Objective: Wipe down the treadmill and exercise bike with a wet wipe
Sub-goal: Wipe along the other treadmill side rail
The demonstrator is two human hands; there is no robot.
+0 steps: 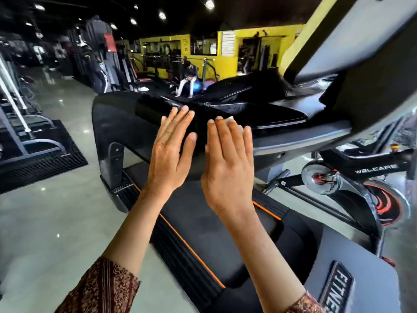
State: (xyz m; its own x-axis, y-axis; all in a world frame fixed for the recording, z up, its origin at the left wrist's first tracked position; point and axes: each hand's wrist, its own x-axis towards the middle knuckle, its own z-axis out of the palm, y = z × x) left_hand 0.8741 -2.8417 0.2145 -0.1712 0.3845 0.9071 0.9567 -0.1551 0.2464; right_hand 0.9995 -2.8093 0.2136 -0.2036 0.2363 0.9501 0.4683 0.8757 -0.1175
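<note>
A black and grey treadmill (117, 123) fills the middle, its glossy console handrail (266, 114) running across at hand height and its belt (203, 224) below. My left hand (171, 154) is flat with straight fingers against the black handrail. Beside it, my right hand (228, 168) presses a white wet wipe (232, 120) onto the same rail with straight fingers; only a small corner of the wipe shows above the fingertips. An exercise bike (370, 175) with a red-ringed flywheel stands to the right, beyond the treadmill.
A grey display panel (352, 41) of the treadmill hangs over the upper right. Weight machines on a black mat (42, 159) stand at the left across a shiny floor. A person (188, 77) sits on a blue ball by the far yellow wall.
</note>
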